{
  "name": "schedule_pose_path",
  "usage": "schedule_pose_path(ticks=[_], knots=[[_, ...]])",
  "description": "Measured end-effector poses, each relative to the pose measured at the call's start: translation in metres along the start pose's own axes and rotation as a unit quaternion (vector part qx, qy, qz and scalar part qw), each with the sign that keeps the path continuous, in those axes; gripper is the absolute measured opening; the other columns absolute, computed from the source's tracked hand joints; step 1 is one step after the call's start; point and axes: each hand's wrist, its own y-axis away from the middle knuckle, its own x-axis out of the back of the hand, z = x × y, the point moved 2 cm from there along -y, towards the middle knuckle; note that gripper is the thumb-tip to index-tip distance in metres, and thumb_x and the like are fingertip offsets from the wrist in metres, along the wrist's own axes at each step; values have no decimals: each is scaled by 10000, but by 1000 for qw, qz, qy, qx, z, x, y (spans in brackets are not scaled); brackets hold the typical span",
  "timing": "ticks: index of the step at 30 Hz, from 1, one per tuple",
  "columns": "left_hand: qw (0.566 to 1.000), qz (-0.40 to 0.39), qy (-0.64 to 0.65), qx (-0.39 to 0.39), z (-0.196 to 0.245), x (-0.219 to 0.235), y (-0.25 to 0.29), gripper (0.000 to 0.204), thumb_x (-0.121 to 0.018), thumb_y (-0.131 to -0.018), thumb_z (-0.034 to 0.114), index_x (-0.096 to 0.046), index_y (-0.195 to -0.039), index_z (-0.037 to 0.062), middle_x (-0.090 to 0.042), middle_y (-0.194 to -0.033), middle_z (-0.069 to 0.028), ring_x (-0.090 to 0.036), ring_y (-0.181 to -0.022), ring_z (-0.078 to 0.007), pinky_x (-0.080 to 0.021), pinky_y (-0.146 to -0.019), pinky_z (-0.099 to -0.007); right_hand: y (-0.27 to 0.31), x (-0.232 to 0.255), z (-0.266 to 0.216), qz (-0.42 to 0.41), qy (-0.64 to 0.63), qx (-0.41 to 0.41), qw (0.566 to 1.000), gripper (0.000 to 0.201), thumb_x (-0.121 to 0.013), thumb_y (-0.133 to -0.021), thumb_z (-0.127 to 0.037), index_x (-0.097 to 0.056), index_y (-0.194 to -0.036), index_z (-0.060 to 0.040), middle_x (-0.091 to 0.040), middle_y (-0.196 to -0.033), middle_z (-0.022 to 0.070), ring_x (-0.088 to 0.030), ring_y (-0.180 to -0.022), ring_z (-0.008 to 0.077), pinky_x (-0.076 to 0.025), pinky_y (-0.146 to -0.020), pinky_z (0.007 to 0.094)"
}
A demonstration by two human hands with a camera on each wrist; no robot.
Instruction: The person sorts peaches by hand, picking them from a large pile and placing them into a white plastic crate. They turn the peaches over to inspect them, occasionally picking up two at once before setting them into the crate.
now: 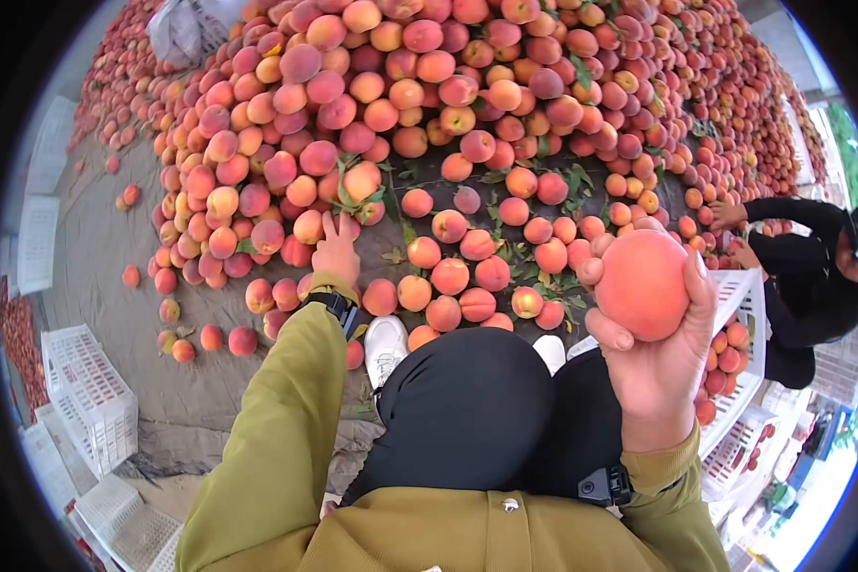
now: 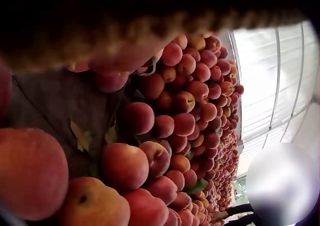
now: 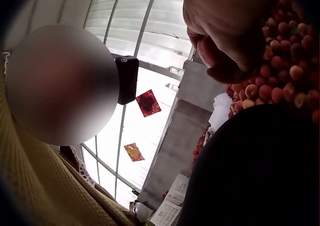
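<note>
A huge heap of red-orange peaches lies on the ground in front of me. My right hand is raised at the right and grips one big peach, thumb on its left side and fingers round its right. My left hand, in an olive sleeve, reaches forward to the heap's near edge. Its fingers are stretched out among the peaches, next to a pale peach. The left wrist view shows peaches close up, with the hand only a blur along the top. In the right wrist view the right hand sits at the top.
I squat in black trousers and white shoes. White plastic crates stand at the left; a crate with peaches in it stands at the right. A person in black reaches into the heap beyond it. Grey sheeting covers the ground.
</note>
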Motion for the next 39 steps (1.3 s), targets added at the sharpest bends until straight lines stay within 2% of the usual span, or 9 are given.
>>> schedule_pose_path(ticks=[5,8,14,18,23,31,34,36,39], knots=[[993,76,-70,-58,-5,-19,-31,434,-623,-727,45,-448,-1121,94,-423,-1045,-157,-632,-733,-310,-557,-574,-379,21,24,-50,-24,-77,82,993,380,-425,-944,-393,-481,-1119,-60,-561,-1000,193,-599,-875,277,-413,-407,251],[992,-13,-99,-77,-8,-5,-27,693,-725,-682,169,-382,-1277,78,-401,-1199,-214,-570,-956,-325,-530,-768,-369,71,92,-107,62,-60,185,979,403,-420,-947,-404,-495,-1076,-30,-568,-991,194,-599,-870,291,-424,-414,256],[897,-170,387,-126,-84,-24,-28,636,-719,-745,268,-413,-1234,1,-511,-1153,-170,-554,-931,-283,-503,-827,-340,234,228,-164,300,-63,315,898,406,-500,-908,-313,-454,-1113,35,-535,-1099,198,-576,-995,357,-552,-634,307],[761,-203,610,-84,-26,61,-10,607,-694,-782,267,-405,-1237,-10,-500,-1179,-169,-548,-934,-263,-501,-828,-322,281,277,-131,386,19,340,857,393,-545,-869,-225,-442,-1185,-15,-529,-1103,176,-597,-961,333,-542,-717,335],[527,-221,821,1,42,182,46,571,-663,-828,266,-394,-1241,-23,-488,-1212,-169,-541,-937,-237,-500,-830,-299,264,316,-93,369,32,191,909,455,-621,-812,-103,-435,-1222,-39,-527,-1105,136,-604,-940,289,-550,-776,350],[524,-226,812,-119,145,257,118,547,-570,-902,231,-330,-1297,-62,-484,-1225,-212,-540,-962,-266,-516,-829,-309,187,394,-125,428,65,175,884,421,-667,-814,-204,-520,-1166,-26,-564,-1064,102,-629,-880,242,-545,-799,315],[551,-226,796,-108,166,257,145,547,-555,-902,242,-342,-1301,-65,-479,-1266,-229,-562,-922,-256,-531,-802,-326,165,435,-136,538,199,207,793,514,-679,-798,-249,-477,-1182,27,-596,-1041,160,-642,-865,285,-548,-765,342],[575,-232,776,-116,182,256,167,539,-569,-883,250,-374,-1278,-60,-494,-1252,-217,-582,-884,-255,-540,-777,-337,164,437,-140,677,406,122,602,598,-677,-784,-266,-411,-1200,72,-619,-1009,232,-640,-882,349,-533,-746,395],[582,-256,766,-92,177,247,173,538,-579,-874,245,-377,-1291,-28,-494,-1262,-206,-599,-880,-269,-549,-771,-342,160,437,-135,661,462,169,567,587,-663,-792,-252,-360,-1183,64,-633,-902,262,-629,-845,404,-512,-705,447]])
